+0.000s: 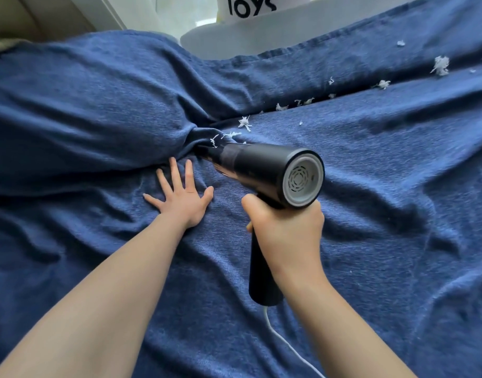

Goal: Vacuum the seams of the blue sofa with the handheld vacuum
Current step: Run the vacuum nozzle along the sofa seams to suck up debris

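Note:
The blue sofa [370,186] fills the view, its cover wrinkled. A seam [302,103] runs from the centre up to the right between seat and back, strewn with several white paper shreds [244,122]. My right hand [286,230] grips the handle of the black handheld vacuum [261,170], whose nozzle points left into the seam's corner beside the shreds. My left hand [181,195] presses flat on the seat fabric with fingers spread, just left of the nozzle.
A white cord [286,345] trails from the vacuum's handle toward me. Behind the sofa stands a white container marked "TOYS" [250,6] on a pale round surface [220,39]. Larger white shreds [441,65] lie at the far right.

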`<state>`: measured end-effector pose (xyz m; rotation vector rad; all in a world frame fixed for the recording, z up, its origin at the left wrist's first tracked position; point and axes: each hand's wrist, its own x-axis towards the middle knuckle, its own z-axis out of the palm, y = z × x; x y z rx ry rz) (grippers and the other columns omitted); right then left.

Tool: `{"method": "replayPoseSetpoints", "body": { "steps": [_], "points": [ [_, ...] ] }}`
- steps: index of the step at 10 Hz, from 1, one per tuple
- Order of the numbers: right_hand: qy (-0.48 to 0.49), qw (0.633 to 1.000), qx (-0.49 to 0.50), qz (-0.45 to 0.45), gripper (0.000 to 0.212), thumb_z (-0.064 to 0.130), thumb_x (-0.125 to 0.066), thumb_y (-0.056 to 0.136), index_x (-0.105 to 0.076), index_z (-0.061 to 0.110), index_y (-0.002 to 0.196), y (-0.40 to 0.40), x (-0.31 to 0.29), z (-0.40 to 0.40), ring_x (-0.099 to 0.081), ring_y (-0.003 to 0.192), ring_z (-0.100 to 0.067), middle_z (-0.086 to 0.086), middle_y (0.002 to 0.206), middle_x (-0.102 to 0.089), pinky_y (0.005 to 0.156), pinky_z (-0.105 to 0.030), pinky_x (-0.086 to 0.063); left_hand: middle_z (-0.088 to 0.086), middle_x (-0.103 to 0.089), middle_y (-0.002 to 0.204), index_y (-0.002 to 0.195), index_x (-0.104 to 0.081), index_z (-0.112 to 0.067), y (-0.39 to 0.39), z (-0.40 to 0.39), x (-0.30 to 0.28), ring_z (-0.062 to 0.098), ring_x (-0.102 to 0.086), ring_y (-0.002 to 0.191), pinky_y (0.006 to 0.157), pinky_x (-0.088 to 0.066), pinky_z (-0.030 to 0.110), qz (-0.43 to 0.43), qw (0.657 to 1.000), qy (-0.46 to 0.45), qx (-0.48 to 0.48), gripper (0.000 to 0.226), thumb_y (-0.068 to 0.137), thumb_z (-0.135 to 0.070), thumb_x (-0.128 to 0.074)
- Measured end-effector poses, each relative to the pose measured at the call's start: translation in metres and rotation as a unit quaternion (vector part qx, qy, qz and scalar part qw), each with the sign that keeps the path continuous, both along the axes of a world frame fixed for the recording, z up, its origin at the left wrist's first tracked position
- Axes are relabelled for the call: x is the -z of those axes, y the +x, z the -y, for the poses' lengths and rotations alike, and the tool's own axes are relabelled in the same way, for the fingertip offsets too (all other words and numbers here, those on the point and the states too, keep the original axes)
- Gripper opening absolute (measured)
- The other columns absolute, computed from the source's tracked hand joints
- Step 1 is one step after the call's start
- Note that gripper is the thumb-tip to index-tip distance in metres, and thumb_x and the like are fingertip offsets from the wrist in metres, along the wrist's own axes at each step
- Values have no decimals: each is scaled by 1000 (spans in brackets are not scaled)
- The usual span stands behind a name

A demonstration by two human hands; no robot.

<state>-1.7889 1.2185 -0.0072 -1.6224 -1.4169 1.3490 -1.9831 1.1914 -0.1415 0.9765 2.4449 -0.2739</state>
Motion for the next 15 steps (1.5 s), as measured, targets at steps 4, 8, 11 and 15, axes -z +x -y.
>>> {"method": "replayPoseSetpoints", "body": {
  "steps": [4, 8, 11, 15],
  "points": [
    [3, 1000, -15, 5, 30, 33, -66, 57, -62, 7, 72, 13, -7, -8, -67, 68, -41, -11, 59, -66, 73, -49, -58, -7, 44, 149, 147, 25, -37, 1, -3, -2, 29, 31, 142, 105, 3, 76, 5, 1000, -24, -6, 82, 90, -70, -23],
    [6, 1000, -10, 18, 36, 34, -64, 56, -63, 0, 66, 44, -16, -22, -65, 69, -42, -15, 59, -65, 74, -49, -58, -8, 43, 149, 147, 25, -37, 1, -3, -4, 29, 30, 142, 105, 2, 75, 0, 1000, -28, -7, 82, 90, -71, -22],
    [18, 999, 40, -19, 38, 40, -64, 52, -61, 6, 68, 61, -19, -31, -67, 70, -41, -11, 62, -66, 73, -58, -57, -8, 41, 150, 147, 25, -37, 2, -5, -4, 29, 30, 142, 105, 0, 76, -13, 999, -29, -8, 82, 90, -71, -22],
    [-29, 999, 39, -22, 7, 25, -69, 57, -66, 19, 60, 77, -23, -44, -63, 47, -18, 0, 49, -62, 65, -45, -58, 3, -14, 161, 153, -19, -17, 18, -31, -18, 32, -10, 147, 116, -11, 57, -117, 958, 173, 196, 75, 90, -44, -51]
  ]
}}
